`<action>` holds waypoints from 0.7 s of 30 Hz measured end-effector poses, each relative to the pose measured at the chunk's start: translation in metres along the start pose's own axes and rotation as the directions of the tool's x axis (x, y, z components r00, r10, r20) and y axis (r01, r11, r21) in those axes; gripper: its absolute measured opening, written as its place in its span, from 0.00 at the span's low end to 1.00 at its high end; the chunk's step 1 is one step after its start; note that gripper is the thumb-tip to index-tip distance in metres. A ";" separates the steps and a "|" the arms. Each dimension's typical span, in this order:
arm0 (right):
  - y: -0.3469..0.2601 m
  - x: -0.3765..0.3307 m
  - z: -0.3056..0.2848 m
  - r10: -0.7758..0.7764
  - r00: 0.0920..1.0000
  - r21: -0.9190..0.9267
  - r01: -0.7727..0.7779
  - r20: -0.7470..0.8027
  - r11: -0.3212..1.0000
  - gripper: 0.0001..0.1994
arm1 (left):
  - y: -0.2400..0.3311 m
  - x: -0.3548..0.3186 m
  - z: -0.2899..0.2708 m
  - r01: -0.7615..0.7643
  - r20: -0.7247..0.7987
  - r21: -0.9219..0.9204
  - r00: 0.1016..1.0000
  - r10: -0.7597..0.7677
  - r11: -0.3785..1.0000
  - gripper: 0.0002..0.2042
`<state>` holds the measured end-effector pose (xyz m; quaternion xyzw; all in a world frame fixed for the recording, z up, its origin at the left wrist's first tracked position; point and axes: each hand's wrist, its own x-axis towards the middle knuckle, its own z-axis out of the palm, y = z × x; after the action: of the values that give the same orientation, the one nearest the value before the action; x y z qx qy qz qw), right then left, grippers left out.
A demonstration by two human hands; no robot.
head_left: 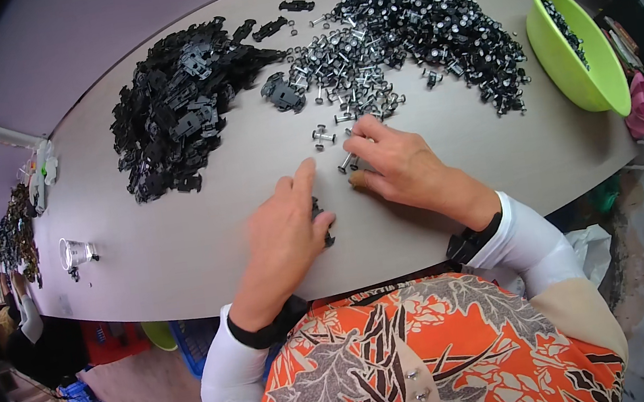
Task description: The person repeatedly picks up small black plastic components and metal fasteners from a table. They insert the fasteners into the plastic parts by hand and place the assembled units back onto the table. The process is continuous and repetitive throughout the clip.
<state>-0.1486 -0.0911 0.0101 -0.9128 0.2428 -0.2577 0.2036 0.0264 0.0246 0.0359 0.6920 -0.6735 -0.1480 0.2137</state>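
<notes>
Two hands, left [281,227] and right [406,161], are set apart over the worktop [209,273], both to the right of the pile of black plates [179,106] and nearer the body. Left hand: slightly blurred, back turned up, index finger pointed away from the body, thumb angled out to the right. A single black plate [329,241] is partly covered by the thumb; whether it is gripped or only pressed cannot be told. That plate is located to the near right of the pile, well apart from it.

Right hand: reached in from the right, fingers bent, a wheeled axle [347,163] seen between index and thumb tips. Whether it is pinched cannot be told. That axle is placed farther right of the pile than the single plate. Another loose axle [322,136] is seen between pile and right hand.

Right of the pile, silvery axles [345,68] are heaped against small black wheeled parts [437,23]; far right of it, a green bowl [603,78] is part-filled with dark pieces.

Writing: any marks on the clear cup [78,252], near left of the pile, cannot be read.
</notes>
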 end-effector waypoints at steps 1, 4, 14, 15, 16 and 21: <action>-0.003 0.000 0.005 0.016 1.000 -0.028 -0.016 0.005 0.999 0.10 | 0.000 0.000 0.002 -0.013 0.006 -0.019 1.000 0.013 1.000 0.28; 0.004 -0.001 0.008 0.037 0.995 -0.046 -0.033 0.088 0.998 0.10 | -0.009 0.003 0.006 0.125 0.008 -0.243 0.992 -0.127 0.962 0.27; -0.004 -0.029 -0.030 0.121 0.968 -0.032 -0.117 0.219 0.993 0.11 | -0.032 -0.001 0.005 0.336 0.229 -0.884 0.918 -0.325 0.324 0.13; -0.005 -0.033 -0.032 0.145 0.961 -0.032 -0.141 0.235 0.989 0.10 | -0.032 -0.001 0.005 0.345 0.248 -0.888 0.916 -0.315 0.304 0.13; -0.006 -0.034 -0.033 0.169 0.953 -0.033 -0.166 0.251 0.986 0.09 | -0.033 -0.001 0.005 0.355 0.267 -0.890 0.914 -0.306 0.285 0.13; -0.006 -0.034 -0.034 0.139 0.964 0.019 -0.147 0.227 0.989 0.08 | -0.037 -0.001 0.013 0.343 0.290 -0.925 0.915 -0.283 0.164 0.15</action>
<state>-0.1916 -0.0757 0.0270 -0.9125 0.2786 -0.1417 0.2639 0.0521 0.0240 0.0060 0.5311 -0.2861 -0.5868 0.5401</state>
